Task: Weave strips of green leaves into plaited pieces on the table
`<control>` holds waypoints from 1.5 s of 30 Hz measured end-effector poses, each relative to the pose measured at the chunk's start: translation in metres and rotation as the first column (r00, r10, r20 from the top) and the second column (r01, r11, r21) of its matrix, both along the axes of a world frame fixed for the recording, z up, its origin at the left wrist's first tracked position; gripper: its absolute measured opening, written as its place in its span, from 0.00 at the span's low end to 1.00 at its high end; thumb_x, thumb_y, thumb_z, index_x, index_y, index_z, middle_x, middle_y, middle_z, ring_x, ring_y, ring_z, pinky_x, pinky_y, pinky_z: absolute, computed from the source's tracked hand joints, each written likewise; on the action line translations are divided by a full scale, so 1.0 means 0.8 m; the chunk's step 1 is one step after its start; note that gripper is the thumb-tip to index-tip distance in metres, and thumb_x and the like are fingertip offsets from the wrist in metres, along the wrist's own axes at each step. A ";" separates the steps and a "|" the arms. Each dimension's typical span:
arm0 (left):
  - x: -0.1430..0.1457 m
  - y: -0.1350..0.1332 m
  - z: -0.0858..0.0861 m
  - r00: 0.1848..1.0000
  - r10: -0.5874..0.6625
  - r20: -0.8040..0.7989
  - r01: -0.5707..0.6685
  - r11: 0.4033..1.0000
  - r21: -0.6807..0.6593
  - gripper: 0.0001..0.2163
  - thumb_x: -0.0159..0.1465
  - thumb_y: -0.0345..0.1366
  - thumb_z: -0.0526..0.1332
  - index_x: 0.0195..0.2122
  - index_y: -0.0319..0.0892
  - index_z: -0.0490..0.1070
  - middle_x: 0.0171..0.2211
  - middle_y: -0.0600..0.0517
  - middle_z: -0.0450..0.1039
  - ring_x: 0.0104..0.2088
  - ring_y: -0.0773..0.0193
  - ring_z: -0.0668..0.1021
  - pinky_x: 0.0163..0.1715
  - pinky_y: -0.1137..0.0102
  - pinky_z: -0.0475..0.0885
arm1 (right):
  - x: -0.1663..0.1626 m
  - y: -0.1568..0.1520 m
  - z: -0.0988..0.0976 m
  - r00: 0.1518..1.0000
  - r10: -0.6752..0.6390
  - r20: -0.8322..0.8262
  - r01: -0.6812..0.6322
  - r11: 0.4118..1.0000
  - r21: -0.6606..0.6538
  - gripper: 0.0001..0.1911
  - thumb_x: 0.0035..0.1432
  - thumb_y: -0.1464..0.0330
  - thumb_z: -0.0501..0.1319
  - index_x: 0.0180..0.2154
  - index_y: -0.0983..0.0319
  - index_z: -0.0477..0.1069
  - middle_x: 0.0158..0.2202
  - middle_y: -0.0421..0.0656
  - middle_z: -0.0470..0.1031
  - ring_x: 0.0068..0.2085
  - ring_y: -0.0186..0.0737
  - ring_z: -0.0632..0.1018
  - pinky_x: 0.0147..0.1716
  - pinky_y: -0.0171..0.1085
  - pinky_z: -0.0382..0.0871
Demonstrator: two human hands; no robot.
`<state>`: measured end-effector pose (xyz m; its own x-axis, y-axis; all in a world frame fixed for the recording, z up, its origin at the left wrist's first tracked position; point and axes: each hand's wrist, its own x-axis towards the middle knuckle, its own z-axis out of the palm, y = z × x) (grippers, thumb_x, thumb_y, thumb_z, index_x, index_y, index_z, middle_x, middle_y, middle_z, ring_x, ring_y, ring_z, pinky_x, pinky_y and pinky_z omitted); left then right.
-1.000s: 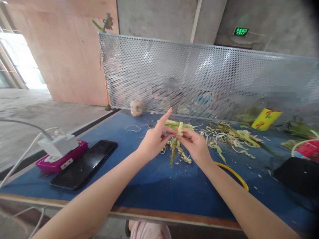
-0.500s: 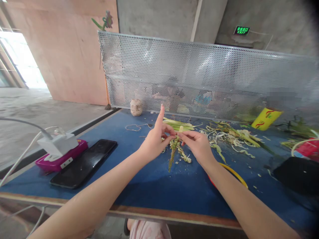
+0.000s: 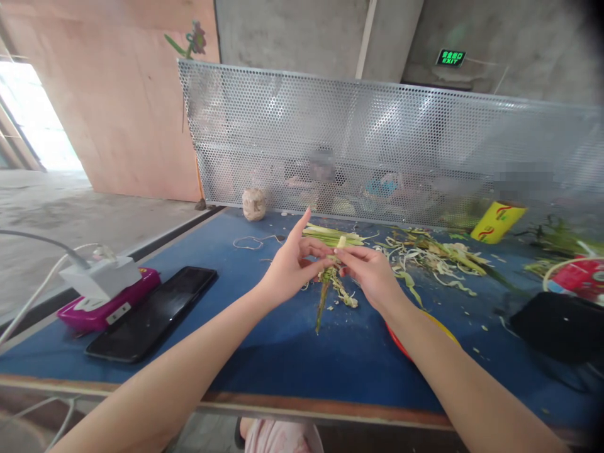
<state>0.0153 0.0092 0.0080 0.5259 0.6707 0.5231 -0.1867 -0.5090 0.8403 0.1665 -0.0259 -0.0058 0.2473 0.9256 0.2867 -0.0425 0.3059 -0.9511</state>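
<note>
Both of my hands meet above the blue table (image 3: 292, 352), pinching a short pale green stalk piece (image 3: 340, 242). My left hand (image 3: 290, 267) grips it with thumb and curled fingers while the forefinger points up. My right hand (image 3: 370, 274) closes on the same piece from the right. Below them a thin green stem (image 3: 322, 302) and a small heap of peelings (image 3: 343, 290) lie on the table.
A black phone (image 3: 151, 313) and a pink box with a white charger (image 3: 101, 289) sit at the left. Green stalks and scraps (image 3: 434, 258) spread at the back right, near a yellow package (image 3: 497, 221), a black object (image 3: 559, 324) and a perforated metal screen (image 3: 377, 145).
My hands stayed together on the stalk piece and sank slightly. My left forefinger, pointing steeply up half a second ago, now leans lower. The camera view shifted a little to the right.
</note>
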 end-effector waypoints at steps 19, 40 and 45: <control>-0.009 0.005 -0.001 0.978 0.102 -0.182 -0.035 0.939 0.343 0.35 0.55 0.25 0.57 0.61 0.50 0.42 0.37 0.50 0.72 0.35 0.66 0.75 0.33 0.70 0.75 | 0.011 0.003 0.002 0.966 -0.063 0.251 0.049 0.997 0.059 0.10 0.42 0.61 0.65 0.28 0.58 0.77 0.26 0.41 0.76 0.24 0.35 0.70 0.27 0.38 0.64; -0.005 -0.003 -0.001 0.986 0.162 -0.030 -0.146 0.944 0.296 0.31 0.57 0.30 0.57 0.60 0.47 0.44 0.32 0.51 0.72 0.33 0.65 0.75 0.24 0.75 0.73 | -0.003 -0.004 0.007 0.973 0.188 -0.134 -0.199 0.977 -0.075 0.09 0.39 0.63 0.67 0.27 0.57 0.76 0.23 0.39 0.72 0.24 0.30 0.67 0.23 0.33 0.62; 0.006 -0.004 -0.004 0.982 0.173 0.078 -0.179 0.981 0.072 0.32 0.55 0.29 0.60 0.59 0.41 0.44 0.29 0.51 0.71 0.30 0.66 0.75 0.26 0.73 0.73 | -0.005 -0.001 0.000 0.996 0.082 -0.018 -0.081 0.995 0.064 0.09 0.42 0.63 0.65 0.30 0.58 0.76 0.26 0.39 0.73 0.23 0.29 0.65 0.22 0.33 0.61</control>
